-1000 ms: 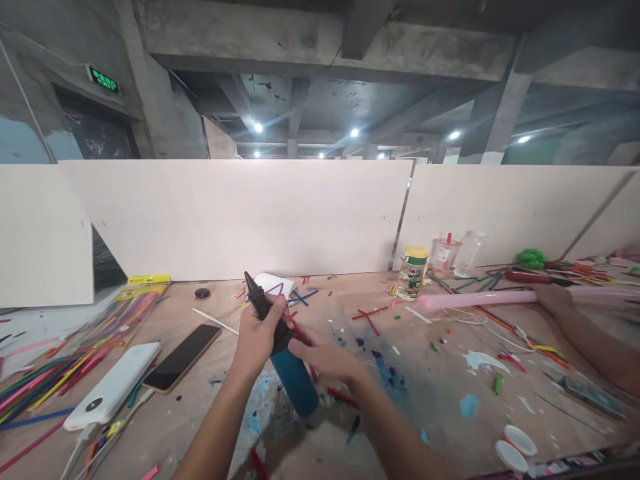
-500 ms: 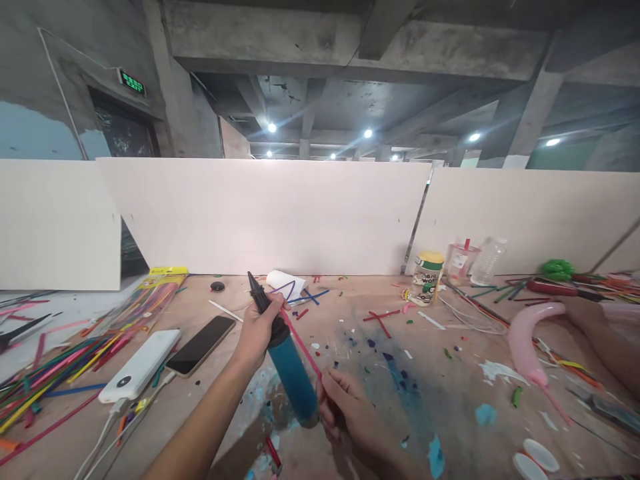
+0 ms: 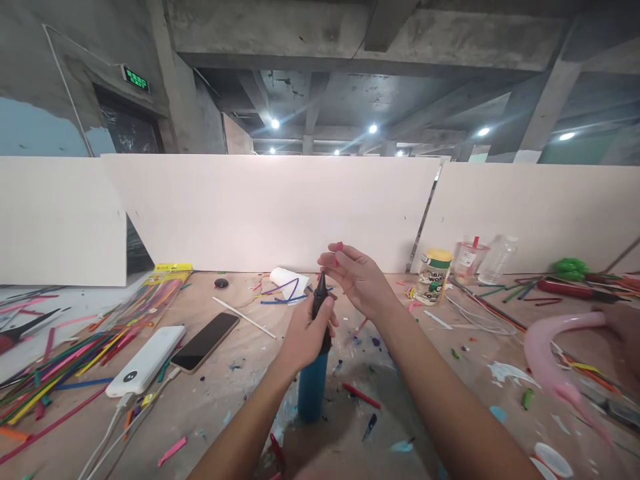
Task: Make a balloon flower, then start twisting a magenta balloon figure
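My left hand [image 3: 307, 333] is closed around the black neck of a balloon pump [image 3: 313, 390], whose blue barrel stands nearly upright. The pump's black nozzle points up just above my left thumb. Beside the nozzle tip, my right hand [image 3: 363, 280] pinches a pinkish-red uninflated balloon [image 3: 339, 247]. Only small bits of it show between the fingers; the rest is hidden. Whether the balloon touches the nozzle I cannot tell.
At the right, another person's hand [image 3: 623, 333] holds a pink inflated balloon [image 3: 543, 347]. A phone [image 3: 206, 341], a white power bank [image 3: 145, 360] and loose long balloons [image 3: 65, 363] lie left. A yellow-lidded can [image 3: 433, 277] and a bottle [image 3: 499, 261] stand by the white board.
My right hand has risen from low beside the barrel to the nozzle tip, taking the balloon up. The pump has shifted right and become more upright in my left hand.
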Tool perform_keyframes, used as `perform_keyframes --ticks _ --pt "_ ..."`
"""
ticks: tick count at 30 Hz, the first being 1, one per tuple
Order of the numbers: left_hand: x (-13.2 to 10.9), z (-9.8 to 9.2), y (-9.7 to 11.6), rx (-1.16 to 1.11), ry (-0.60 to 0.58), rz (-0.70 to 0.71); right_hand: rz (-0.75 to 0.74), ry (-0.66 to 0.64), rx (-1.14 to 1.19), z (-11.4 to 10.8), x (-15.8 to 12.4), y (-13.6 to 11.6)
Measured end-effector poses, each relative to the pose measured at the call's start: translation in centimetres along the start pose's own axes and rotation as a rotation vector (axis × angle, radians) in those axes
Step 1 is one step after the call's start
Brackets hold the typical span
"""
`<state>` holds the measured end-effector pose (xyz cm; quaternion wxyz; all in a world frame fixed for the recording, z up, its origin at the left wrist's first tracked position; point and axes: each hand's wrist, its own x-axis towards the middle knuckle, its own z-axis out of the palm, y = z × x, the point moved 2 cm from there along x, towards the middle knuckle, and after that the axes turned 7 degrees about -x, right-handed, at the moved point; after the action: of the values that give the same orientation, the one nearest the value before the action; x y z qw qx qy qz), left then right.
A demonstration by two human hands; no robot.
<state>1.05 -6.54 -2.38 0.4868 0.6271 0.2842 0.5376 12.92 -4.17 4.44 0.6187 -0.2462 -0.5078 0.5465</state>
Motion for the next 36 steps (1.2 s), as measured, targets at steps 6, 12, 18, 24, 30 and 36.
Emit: perform_keyframes --ticks 6,12,18,24,30,36 --pt "-0.4 1.2 0.0 -0.040 -0.037 0.007 0.063 -0.038 0.014 0.4 -1.0 1.1" --pt "-0.4 1.4 0.2 -0.024 -0.053 -0.002 0.033 -0.013 0.013 0.6 -1.2 0.6" --pt "-0.2 1.6 0.2 -0.021 -0.054 0.003 0.016 -0.048 0.007 0.9 -1.2 0.7" --pt "-0.1 1.3 -0.2 -0.059 -0.055 -0.009 0.007 -0.048 0.070 1.0 -1.0 0.8" --pt "0.3 1.1 -0.6 -0.055 -0.063 -0.008 0.013 -0.044 0.018 1.1 -0.7 1.2" --pt "1.4 1.3 -1.1 -0.057 -0.023 0.002 -0.024 -0.040 -0.016 1.1 -0.2 1.2"
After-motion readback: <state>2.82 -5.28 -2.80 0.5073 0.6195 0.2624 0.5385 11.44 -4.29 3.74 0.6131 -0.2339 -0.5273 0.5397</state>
